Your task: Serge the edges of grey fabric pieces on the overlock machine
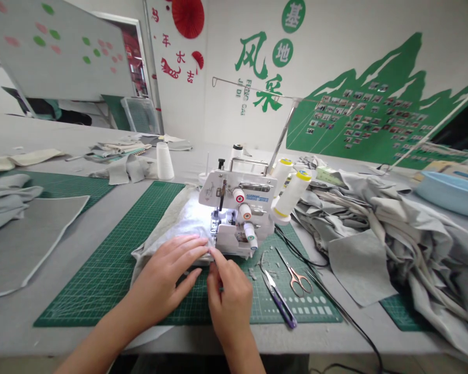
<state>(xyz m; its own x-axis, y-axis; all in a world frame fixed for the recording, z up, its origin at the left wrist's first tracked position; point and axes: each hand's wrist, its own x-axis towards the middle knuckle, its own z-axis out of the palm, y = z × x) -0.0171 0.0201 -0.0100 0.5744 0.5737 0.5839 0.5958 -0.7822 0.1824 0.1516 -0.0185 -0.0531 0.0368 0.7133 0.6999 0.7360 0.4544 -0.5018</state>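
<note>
A white overlock sewing machine (pixel 242 208) stands on a green cutting mat (pixel 101 265), its lamp lighting the needle area. Light grey fabric (pixel 159 241) lies at the left of the machine and reaches its presser foot. Spread over the fabric, my left hand (pixel 167 272) rests with its fingers apart and its thumb near the front edge. Close to the machine's front left corner, my right hand (pixel 230 291) pinches the fabric's edge between thumb and forefinger. The fabric under the fingers is partly hidden.
Purple-handled snips (pixel 281 301) and scissors (pixel 298 280) lie right of my right hand, beside black cables (pixel 300 254). A large heap of grey fabric (pixel 374 218) covers the right side, near a blue basin (pixel 452 192). A white thread cone (pixel 164 162) stands behind left.
</note>
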